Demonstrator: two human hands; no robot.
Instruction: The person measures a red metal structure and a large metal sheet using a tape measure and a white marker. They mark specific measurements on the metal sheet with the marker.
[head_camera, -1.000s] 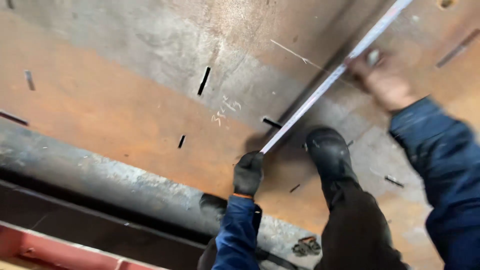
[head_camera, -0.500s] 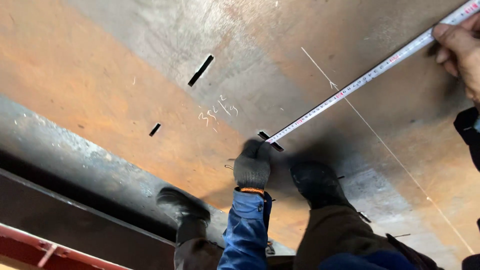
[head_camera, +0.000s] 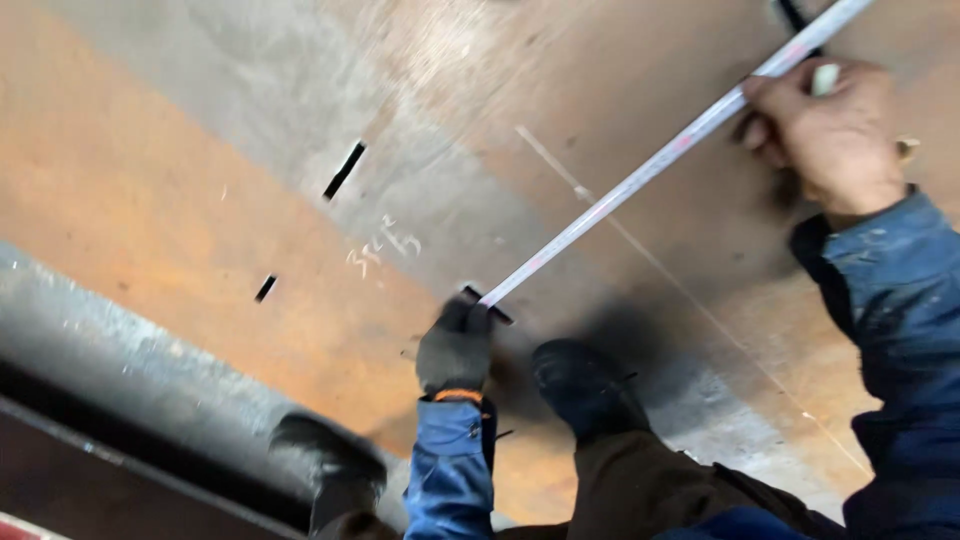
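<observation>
Large rusty steel plate (head_camera: 150, 200) fills the view, orange-brown at left, grey and scuffed through the middle; person stands on it. Along the lower left edge runs a grey steel ledge (head_camera: 90, 350) with a dark gap below. Two short dark slots (head_camera: 344, 170) cut the plate left of centre, with faint chalk marks (head_camera: 385, 245) beside them. No containers in view. Left hand (head_camera: 455, 345), in a dark knit glove with an orange cuff, presses the near end of the measuring tape (head_camera: 620, 195) onto the plate at a third small slot; fingers together, curled down on the tape tip. Two dark boots (head_camera: 585, 385) stand just beside that hand. Tape is white, narrow, with fine markings too blurred to tell, stretched taut diagonally up to the right. A thin scribed line (head_camera: 690, 300) crosses under it. Right hand (head_camera: 830, 130), bare, pins the tape flat at upper right, fingers closed on it, a small pale stick between them.
</observation>
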